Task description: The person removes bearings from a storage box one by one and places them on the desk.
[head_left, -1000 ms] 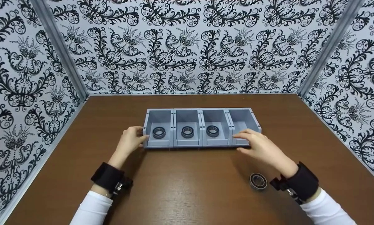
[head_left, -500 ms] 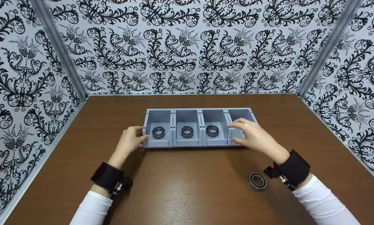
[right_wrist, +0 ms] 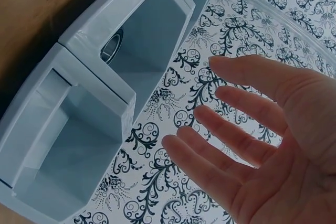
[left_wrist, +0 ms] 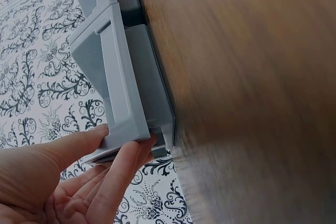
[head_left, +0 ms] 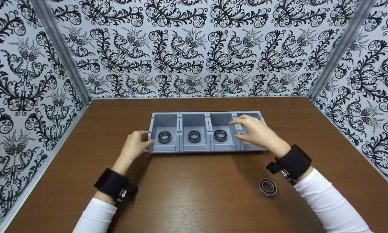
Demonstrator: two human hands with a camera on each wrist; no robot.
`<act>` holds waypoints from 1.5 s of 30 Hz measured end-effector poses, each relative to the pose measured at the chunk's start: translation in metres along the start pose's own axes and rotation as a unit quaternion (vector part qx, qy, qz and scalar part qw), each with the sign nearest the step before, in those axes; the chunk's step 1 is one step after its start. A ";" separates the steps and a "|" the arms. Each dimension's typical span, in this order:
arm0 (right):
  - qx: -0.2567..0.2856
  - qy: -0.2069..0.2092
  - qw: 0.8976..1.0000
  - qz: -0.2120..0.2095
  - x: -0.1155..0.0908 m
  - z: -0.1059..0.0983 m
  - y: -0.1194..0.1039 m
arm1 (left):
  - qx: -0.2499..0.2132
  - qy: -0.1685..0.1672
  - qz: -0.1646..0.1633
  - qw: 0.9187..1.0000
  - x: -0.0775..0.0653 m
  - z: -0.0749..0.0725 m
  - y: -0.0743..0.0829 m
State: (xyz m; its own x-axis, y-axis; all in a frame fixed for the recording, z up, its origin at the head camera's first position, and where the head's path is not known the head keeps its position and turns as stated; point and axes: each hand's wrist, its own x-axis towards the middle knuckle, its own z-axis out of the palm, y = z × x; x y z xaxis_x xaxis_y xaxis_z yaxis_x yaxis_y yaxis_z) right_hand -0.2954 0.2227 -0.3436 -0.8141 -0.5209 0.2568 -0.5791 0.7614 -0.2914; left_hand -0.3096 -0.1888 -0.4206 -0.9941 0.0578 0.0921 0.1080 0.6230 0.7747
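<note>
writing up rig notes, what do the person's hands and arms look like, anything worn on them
The left sleeve and right sleeve are white, ending short of black wristbands. Each band carries a small dark device with a shiny metallic part. The left hand and right hand are gloveless; no rings show.
</note>
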 end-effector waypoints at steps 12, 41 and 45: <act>0.018 -0.034 0.999 0.017 0.023 0.002 0.003 | 0.011 -0.005 -0.006 1.000 0.001 0.000 0.001; 0.014 -0.092 0.996 0.000 0.061 0.023 0.012 | 0.005 0.002 0.010 1.000 -0.001 0.000 0.000; 0.013 -0.106 0.994 0.018 0.065 0.028 0.012 | 0.007 0.002 0.012 1.000 0.000 0.000 0.000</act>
State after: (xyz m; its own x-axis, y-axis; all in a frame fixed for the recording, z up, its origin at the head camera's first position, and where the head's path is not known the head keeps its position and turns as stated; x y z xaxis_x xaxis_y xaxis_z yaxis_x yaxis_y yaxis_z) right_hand -0.3564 0.1872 -0.3567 -0.8235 -0.5655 0.0458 -0.5481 0.7722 -0.3214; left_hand -0.3093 -0.1888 -0.4204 -0.9910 0.0710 0.1133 0.1326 0.6317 0.7638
